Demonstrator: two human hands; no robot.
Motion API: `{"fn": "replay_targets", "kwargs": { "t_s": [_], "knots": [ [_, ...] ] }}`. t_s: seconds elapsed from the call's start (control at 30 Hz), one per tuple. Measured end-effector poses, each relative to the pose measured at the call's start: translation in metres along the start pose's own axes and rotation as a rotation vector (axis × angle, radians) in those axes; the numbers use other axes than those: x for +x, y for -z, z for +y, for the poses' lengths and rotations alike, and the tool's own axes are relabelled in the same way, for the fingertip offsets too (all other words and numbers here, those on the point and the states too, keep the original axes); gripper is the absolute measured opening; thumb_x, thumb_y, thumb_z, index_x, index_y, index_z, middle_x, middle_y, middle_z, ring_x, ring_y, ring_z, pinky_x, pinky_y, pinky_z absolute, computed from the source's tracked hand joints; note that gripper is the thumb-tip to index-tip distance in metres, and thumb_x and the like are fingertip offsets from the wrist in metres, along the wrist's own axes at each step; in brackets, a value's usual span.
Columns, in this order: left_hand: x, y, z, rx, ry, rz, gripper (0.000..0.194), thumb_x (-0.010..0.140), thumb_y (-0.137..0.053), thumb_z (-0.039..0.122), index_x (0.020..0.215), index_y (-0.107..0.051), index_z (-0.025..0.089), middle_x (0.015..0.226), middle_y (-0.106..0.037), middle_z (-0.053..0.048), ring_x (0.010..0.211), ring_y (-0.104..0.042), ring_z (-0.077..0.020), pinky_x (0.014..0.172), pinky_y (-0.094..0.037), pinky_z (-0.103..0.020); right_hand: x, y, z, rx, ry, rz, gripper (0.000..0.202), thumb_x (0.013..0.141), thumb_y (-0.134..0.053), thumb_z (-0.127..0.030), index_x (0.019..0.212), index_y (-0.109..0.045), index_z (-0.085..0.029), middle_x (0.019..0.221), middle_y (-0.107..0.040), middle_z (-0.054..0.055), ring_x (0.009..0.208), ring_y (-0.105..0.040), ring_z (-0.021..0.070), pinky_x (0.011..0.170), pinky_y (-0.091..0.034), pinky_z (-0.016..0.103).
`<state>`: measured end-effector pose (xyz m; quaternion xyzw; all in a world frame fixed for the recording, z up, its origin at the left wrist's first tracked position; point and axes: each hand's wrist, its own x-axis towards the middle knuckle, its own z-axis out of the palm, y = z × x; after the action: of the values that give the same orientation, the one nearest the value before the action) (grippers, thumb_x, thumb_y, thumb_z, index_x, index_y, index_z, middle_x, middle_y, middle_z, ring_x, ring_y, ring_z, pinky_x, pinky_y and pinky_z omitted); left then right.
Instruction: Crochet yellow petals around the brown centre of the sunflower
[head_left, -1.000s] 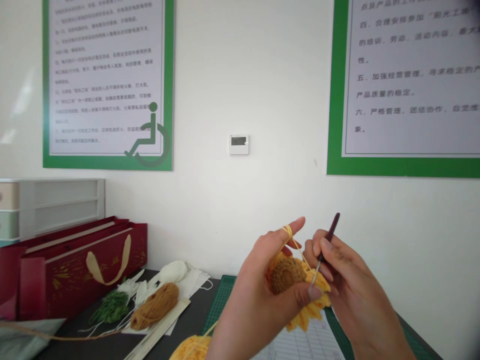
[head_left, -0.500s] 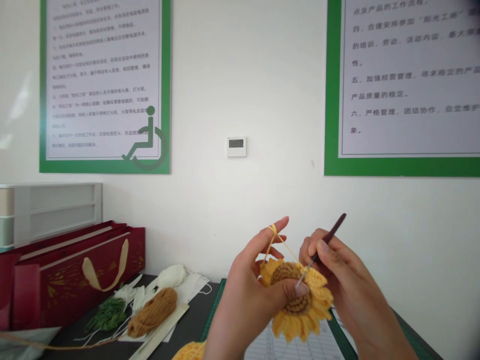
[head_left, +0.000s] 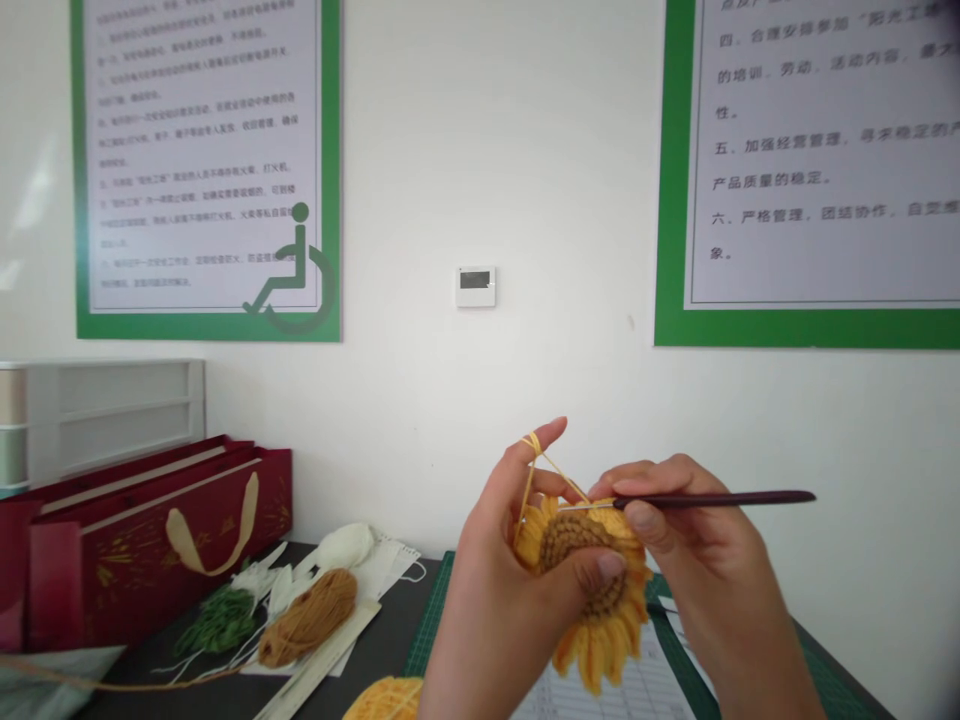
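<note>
My left hand point(head_left: 517, 570) grips a crocheted sunflower point(head_left: 574, 540) with a brown centre and yellow petals, its thumb lying across the centre. Yellow yarn point(head_left: 534, 445) loops round the raised index finger and runs down to the top of the petals. Between the thumb and fingers of my right hand point(head_left: 690, 530) is a crochet hook point(head_left: 720, 498) with a dark handle. The hook lies nearly level, its metal shaft along the flower's upper edge. Its exact tip is hard to make out among the yarn and petals.
A yellow yarn ball point(head_left: 386, 698) sits left of my forearm. Farther left are a brown skein point(head_left: 309, 617), green yarn point(head_left: 216, 622), white yarn point(head_left: 345, 548), a ruler point(head_left: 322, 665) and a red gift bag point(head_left: 165, 550). Under my hands are printed paper point(head_left: 622, 680) and a green cutting mat point(head_left: 431, 620).
The crochet hook has swung from a steep slant to nearly level, its handle now pointing right. My right hand has turned with it. The sunflower has tilted slightly in my left hand.
</note>
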<state>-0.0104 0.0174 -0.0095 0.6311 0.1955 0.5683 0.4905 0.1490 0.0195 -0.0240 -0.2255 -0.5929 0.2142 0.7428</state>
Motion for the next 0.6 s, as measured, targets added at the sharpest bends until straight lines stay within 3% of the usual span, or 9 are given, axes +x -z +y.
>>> {"fn": "replay_targets", "kwargs": {
  "t_s": [0.1,0.2,0.3,0.47,0.53,0.6],
  "knots": [
    [0.0,0.002,0.001,-0.087,-0.005,-0.059,0.081,0.081,-0.084,0.018,0.151,-0.048,0.038,0.109,-0.066,-0.004,0.093,-0.064,-0.0205,0.08,-0.052,-0.033,0.0,-0.001,0.003,0.024,-0.008,0.021,0.013,0.089,-0.077,-0.037,0.09,-0.073,-0.025,0.093,-0.074,0.006,0.088,-0.071,0.0205,0.077,-0.061,0.033],
    [0.0,0.003,0.004,-0.161,0.028,-0.064,0.07,0.083,-0.085,0.025,0.145,-0.054,0.034,0.102,-0.065,-0.003,0.091,-0.063,-0.0196,0.08,-0.05,-0.033,-0.001,-0.002,0.005,0.086,0.009,-0.008,0.011,0.089,-0.077,-0.036,0.091,-0.072,-0.026,0.091,-0.074,0.005,0.085,-0.07,0.0194,0.075,-0.06,0.031],
    [-0.001,0.004,0.007,-0.198,0.026,-0.073,0.065,0.081,-0.087,0.023,0.139,-0.06,0.031,0.1,-0.065,-0.002,0.088,-0.062,-0.0173,0.079,-0.049,-0.031,-0.001,-0.001,0.006,0.122,0.0,-0.025,0.008,0.091,-0.075,-0.034,0.092,-0.072,-0.027,0.092,-0.074,0.004,0.086,-0.069,0.0178,0.077,-0.059,0.03],
    [0.0,0.007,0.007,-0.246,0.039,-0.131,0.056,0.084,-0.085,0.023,0.136,-0.064,0.029,0.107,-0.071,-0.005,0.101,-0.065,-0.0209,0.088,-0.048,-0.034,0.004,0.007,0.006,0.173,-0.044,-0.13,0.009,0.092,-0.073,-0.037,0.092,-0.071,-0.028,0.09,-0.072,0.002,0.081,-0.068,0.0157,0.072,-0.056,0.026],
    [0.001,0.007,0.006,-0.274,0.062,-0.129,0.054,0.082,-0.087,0.023,0.132,-0.067,0.028,0.104,-0.07,-0.004,0.096,-0.065,-0.0191,0.086,-0.048,-0.033,0.004,0.008,0.005,0.196,-0.069,-0.172,0.013,0.092,-0.074,-0.039,0.09,-0.071,-0.027,0.089,-0.071,0.003,0.08,-0.068,0.0161,0.07,-0.055,0.027],
    [0.002,0.006,0.006,-0.296,0.087,-0.119,0.056,0.075,-0.091,0.021,0.127,-0.07,0.029,0.099,-0.068,-0.001,0.088,-0.065,-0.0159,0.08,-0.048,-0.03,0.003,0.004,0.003,0.212,-0.092,-0.133,0.015,0.09,-0.075,-0.04,0.089,-0.07,-0.026,0.087,-0.07,0.003,0.08,-0.068,0.0165,0.07,-0.054,0.027]
  ]
}}
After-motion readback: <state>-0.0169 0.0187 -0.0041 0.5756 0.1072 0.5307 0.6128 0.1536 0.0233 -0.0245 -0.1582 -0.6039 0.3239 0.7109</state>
